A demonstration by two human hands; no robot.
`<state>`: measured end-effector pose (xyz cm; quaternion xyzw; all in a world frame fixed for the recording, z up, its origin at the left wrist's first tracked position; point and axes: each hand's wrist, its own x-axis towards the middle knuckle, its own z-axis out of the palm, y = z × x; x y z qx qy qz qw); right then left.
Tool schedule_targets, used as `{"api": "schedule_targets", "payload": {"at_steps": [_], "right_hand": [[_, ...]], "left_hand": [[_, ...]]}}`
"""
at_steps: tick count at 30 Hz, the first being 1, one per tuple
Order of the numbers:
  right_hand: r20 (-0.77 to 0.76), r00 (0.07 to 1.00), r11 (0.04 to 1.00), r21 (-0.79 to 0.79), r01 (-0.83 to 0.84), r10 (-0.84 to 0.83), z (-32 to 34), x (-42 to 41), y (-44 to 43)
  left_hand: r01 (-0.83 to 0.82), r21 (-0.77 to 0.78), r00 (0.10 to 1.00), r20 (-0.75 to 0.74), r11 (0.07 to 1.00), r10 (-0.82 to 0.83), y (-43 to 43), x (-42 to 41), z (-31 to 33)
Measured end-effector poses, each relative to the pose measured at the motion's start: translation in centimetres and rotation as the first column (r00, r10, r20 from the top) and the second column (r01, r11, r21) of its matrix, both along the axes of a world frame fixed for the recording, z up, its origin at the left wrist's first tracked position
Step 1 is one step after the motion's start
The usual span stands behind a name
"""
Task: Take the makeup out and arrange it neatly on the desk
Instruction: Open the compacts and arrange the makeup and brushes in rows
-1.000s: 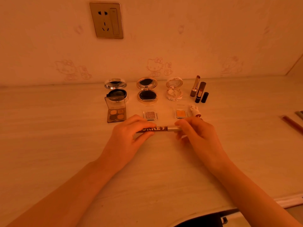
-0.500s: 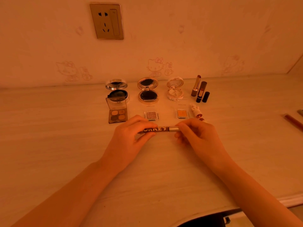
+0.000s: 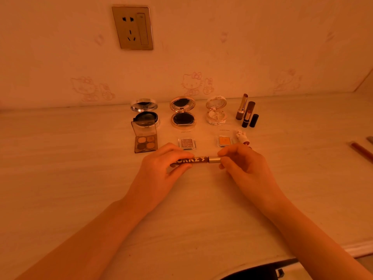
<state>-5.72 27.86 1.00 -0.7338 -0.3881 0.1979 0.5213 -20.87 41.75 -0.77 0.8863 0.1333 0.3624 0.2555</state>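
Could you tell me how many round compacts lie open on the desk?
3, in the back row: silver compact at left, gold-rimmed compact in the middle, white compact at right. None seems hidden.

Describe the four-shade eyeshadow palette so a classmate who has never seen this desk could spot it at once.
Find the wall socket and look straight down to the desk. There, just in front of the leftmost round compact, sits the eyeshadow palette. It alone holds four shades under a raised clear lid; the small square pans to its right hold one each.
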Motion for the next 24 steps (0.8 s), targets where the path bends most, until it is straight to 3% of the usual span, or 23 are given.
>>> {"api": "schedule_targets", "payload": {"at_steps": [7, 24], "right_hand": [[-0.048, 0.999, 1.0, 0.003, 0.019, -0.019, 0.07, -0.02, 0.01], [0.026, 0.999, 1.0, -0.01, -0.02, 0.021, 0.07, -0.05, -0.05]], "left_hand": [[-0.008, 0.01, 1.0, -0.001, 1.0, 0.008, -0.06, -0.03, 0.14], [-0.003, 0.017, 1.0, 0.01, 1.0, 0.003, 0.11, 0.0, -0.09]]}}
